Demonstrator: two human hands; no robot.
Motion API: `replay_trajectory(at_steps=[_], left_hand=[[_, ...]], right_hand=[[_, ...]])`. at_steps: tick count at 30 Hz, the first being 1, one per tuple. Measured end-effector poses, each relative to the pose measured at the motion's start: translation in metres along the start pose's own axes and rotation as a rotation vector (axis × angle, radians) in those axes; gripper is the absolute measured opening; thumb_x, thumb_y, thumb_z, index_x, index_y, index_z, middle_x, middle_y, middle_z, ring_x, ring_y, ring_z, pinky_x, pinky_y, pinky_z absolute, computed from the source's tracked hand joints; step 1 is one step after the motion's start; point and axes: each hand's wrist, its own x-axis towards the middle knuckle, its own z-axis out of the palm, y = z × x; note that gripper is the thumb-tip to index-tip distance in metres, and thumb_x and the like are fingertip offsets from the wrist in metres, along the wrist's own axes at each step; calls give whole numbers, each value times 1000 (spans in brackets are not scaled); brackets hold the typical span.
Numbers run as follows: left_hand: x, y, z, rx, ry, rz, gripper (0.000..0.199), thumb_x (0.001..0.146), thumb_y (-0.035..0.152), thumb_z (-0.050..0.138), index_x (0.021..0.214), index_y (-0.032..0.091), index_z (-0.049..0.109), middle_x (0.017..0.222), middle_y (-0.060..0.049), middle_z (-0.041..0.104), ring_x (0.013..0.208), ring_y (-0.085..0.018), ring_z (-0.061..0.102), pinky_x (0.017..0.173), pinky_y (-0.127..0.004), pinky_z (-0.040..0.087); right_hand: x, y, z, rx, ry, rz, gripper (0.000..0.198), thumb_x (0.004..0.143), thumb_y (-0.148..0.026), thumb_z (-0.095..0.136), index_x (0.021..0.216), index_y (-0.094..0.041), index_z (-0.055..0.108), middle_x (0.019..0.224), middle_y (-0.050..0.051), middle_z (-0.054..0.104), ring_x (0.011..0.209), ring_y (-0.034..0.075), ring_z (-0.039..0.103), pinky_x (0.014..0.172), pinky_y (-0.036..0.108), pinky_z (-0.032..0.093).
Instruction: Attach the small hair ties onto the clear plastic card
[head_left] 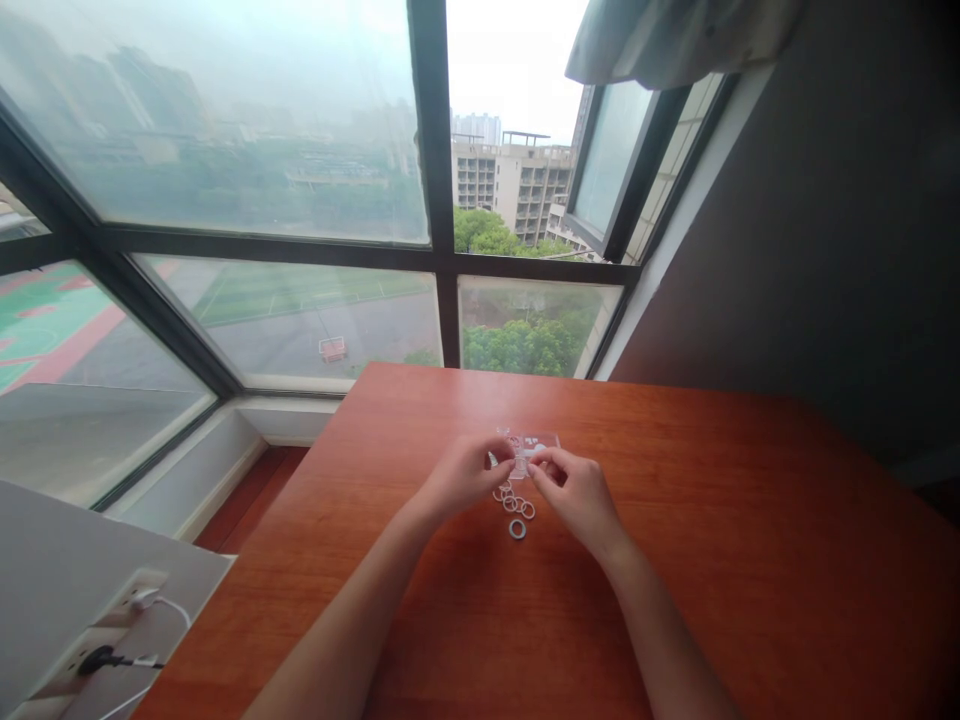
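Note:
A small clear plastic box [519,472] lies on the wooden table, its transparent lid [551,440] apparently folded back. My left hand [471,474] is at the box's left side, thumb and fingers curled together. From the right, my right hand [576,490] reaches in with thumb and forefinger pinched by the box. What either pinch holds is too small to make out. Several pale rings [528,511] lie in a loose row just in front of the box, partly beside my left fingers. Closest to me is a thicker grey ring [517,530], flat on the wood.
The reddish-brown table [720,520] stretches widely to the right and toward me. Beyond its far edge are dark-framed windows [442,262]. A wall socket with a black plug [96,660] and cables is at the lower left. A pale curtain [675,45] hangs at the top.

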Motion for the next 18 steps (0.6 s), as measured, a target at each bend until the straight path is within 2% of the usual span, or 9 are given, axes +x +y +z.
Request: replay_trajectory(at_steps=[5, 12, 18], left_hand=[[-1, -11, -18, 184, 125, -50, 15, 81, 22, 55, 77, 16, 68, 75, -2, 68, 65, -12, 55, 59, -21, 38], [-3, -17, -22, 282, 72, -93, 15, 80, 23, 55, 76, 18, 69, 77, -3, 70, 67, -14, 58, 58, -21, 37], [-3, -20, -21, 316, 109, -107, 16, 80, 23, 54, 81, 18, 69, 80, -3, 70, 70, -14, 59, 61, -22, 38]], right_hand=[[0, 2, -1, -28, 10, 11, 17, 82, -32, 59, 80, -20, 70, 56, -3, 55, 53, 11, 49, 56, 22, 34], [0, 3, -1, -35, -93, 20, 15, 82, -28, 58, 80, -20, 70, 60, -2, 61, 54, 12, 52, 56, 22, 34], [-4, -2, -3, -34, -264, 1, 13, 81, -23, 58, 77, -20, 70, 60, -3, 61, 56, 11, 52, 56, 21, 34]])
